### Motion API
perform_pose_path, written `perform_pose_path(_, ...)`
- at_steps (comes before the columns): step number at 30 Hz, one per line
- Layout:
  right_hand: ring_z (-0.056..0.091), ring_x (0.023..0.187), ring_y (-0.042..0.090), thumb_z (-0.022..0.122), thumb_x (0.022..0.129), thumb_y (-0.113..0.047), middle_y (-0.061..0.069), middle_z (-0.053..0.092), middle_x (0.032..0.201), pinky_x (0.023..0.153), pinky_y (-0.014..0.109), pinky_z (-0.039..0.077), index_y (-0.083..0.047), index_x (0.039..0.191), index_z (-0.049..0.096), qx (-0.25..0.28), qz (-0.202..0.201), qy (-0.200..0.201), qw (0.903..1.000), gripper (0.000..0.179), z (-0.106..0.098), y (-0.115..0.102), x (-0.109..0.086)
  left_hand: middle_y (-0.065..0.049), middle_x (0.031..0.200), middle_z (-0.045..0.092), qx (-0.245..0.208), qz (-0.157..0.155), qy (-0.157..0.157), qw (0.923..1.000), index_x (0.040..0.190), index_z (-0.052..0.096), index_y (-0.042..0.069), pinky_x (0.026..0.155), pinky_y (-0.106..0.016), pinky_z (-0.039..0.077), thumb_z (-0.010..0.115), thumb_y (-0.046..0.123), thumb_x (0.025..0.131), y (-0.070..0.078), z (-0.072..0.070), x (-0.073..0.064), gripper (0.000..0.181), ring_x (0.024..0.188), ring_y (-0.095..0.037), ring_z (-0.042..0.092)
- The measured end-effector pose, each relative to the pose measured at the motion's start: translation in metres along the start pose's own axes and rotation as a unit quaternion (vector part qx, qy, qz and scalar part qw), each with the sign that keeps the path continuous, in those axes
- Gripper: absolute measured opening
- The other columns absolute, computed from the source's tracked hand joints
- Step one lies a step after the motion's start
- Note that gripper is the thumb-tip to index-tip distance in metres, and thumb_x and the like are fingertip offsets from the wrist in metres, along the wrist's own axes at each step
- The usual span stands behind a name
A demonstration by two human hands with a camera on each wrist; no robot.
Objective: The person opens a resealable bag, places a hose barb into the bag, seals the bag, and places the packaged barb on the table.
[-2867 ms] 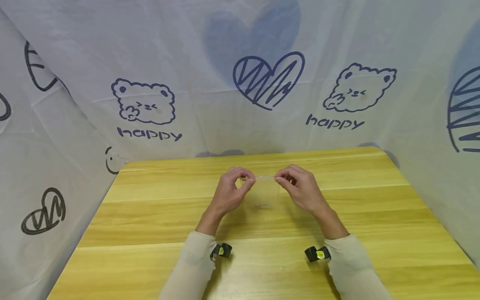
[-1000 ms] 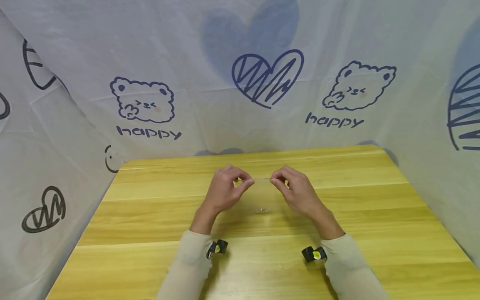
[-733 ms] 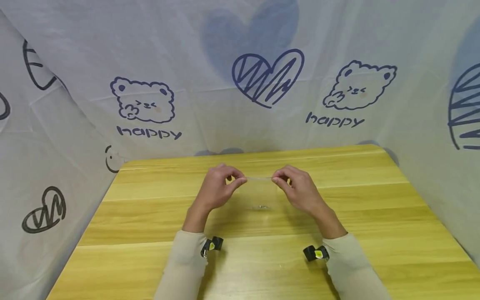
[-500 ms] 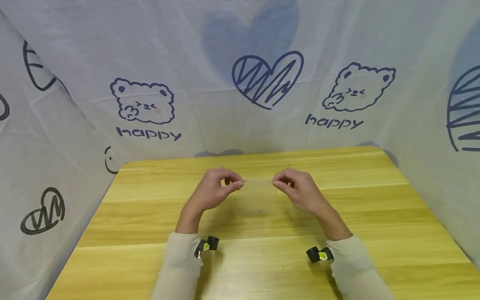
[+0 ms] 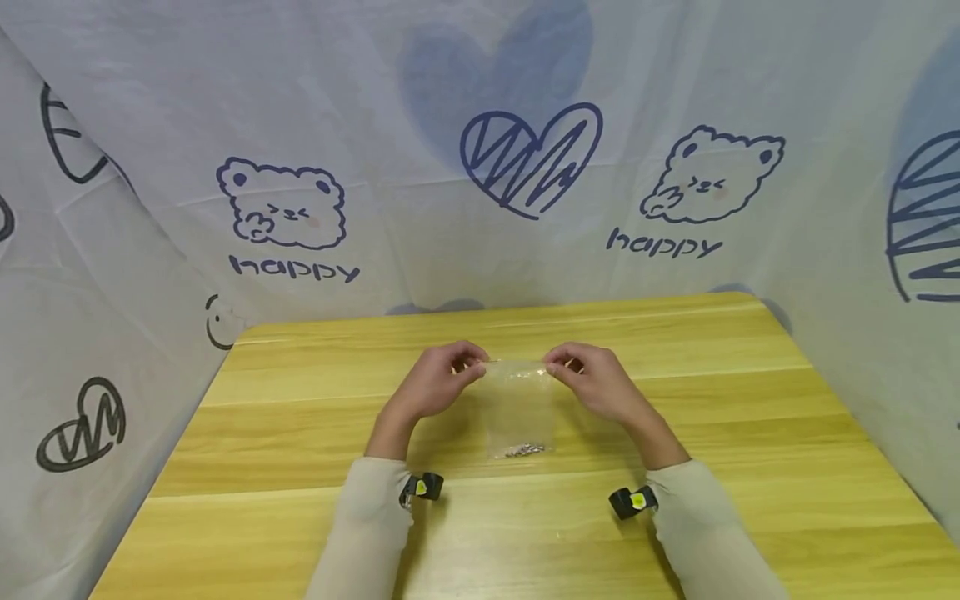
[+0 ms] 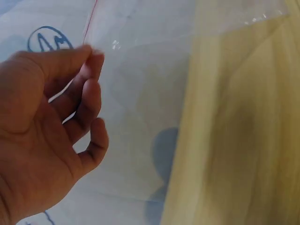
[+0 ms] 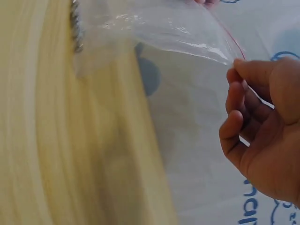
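Observation:
A clear zip-lock bag (image 5: pixel 519 408) hangs between my two hands over the middle of the table, with a red line along its top edge in both wrist views. Small silvery metal pieces (image 5: pixel 525 450) are gathered at its bottom; their exact kind is too small to make out. My left hand (image 5: pixel 438 379) pinches the top left corner between thumb and forefinger. At the top right corner, my right hand (image 5: pixel 596 383) pinches the bag the same way. In the right wrist view, the dark row of metal pieces (image 7: pixel 76 28) lies along the bag's far end.
The wood-grain table (image 5: pixel 300 467) stretches out on all sides beneath the hands. Behind it and at both sides hangs a white cloth (image 5: pixel 420 233) printed with hearts, bears and lettering. A black wrist camera (image 5: pixel 426 486) sits on the left cuff, another black camera (image 5: pixel 628 502) on the right.
The left hand has moved leftward since the first frame, so the hands are wider apart. The bag's face now shows more fully, with the metal pieces lower in the view.

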State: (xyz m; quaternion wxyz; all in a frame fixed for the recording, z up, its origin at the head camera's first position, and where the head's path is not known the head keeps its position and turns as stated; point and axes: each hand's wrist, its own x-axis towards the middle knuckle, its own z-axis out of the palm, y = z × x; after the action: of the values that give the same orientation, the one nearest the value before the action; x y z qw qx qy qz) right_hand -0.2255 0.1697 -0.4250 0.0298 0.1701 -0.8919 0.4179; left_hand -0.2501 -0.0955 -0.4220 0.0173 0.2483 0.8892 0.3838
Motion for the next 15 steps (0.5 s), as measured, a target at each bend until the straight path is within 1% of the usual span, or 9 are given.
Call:
perform_pose_path(3,0.058,0.082,0.017,0.061,0.096,-0.02,0.003,0.068,0.096,0.07,0.03,0.048,-0.012,0.106,0.069,-0.016,0.023,0.007,0.9996,0.015,0.006,0.009,0.009,-0.001,0.092,0.07,0.028,-0.012,0.018,0.9994,0.108,0.068,0.012,0.07,-0.03,0.047,0.061,0.019,0.096,-0.005,0.008,0.008,0.016,0.078,-0.013,0.058)
perform_pose_path(6,0.058,0.082,0.017,0.061,0.096,-0.019,0.003,0.068,0.097,0.071,0.031,0.049,-0.013,0.105,0.069,-0.026,0.046,0.0,0.9986,0.014,0.01,0.018,0.017,-0.003,0.089,0.07,0.056,-0.021,0.021,0.998,0.106,0.069,0.012,0.068,-0.028,0.047,0.063,0.016,0.094,-0.012,0.017,0.018,0.014,0.075,-0.013,0.059)
perform_pose_path(11,0.061,0.084,0.018,0.06,0.096,-0.019,0.004,0.068,0.095,0.075,0.033,0.049,-0.011,0.105,0.07,-0.054,0.068,-0.023,0.996,0.015,0.02,0.035,0.028,-0.002,0.089,0.069,0.073,-0.061,-0.002,0.9955,0.105,0.068,0.014,0.068,-0.028,0.048,0.061,0.017,0.094,-0.021,0.028,0.026,0.013,0.073,-0.013,0.059)
perform_pose_path(15,0.061,0.087,0.018,0.058,0.096,-0.019,0.004,0.068,0.096,0.077,0.035,0.049,-0.012,0.109,0.068,-0.056,0.091,-0.043,0.9933,0.018,0.028,0.047,0.033,-0.003,0.091,0.07,0.086,-0.083,-0.021,0.9925,0.106,0.067,0.015,0.074,-0.031,0.05,0.06,0.017,0.094,-0.027,0.034,0.029,0.014,0.078,-0.015,0.062)
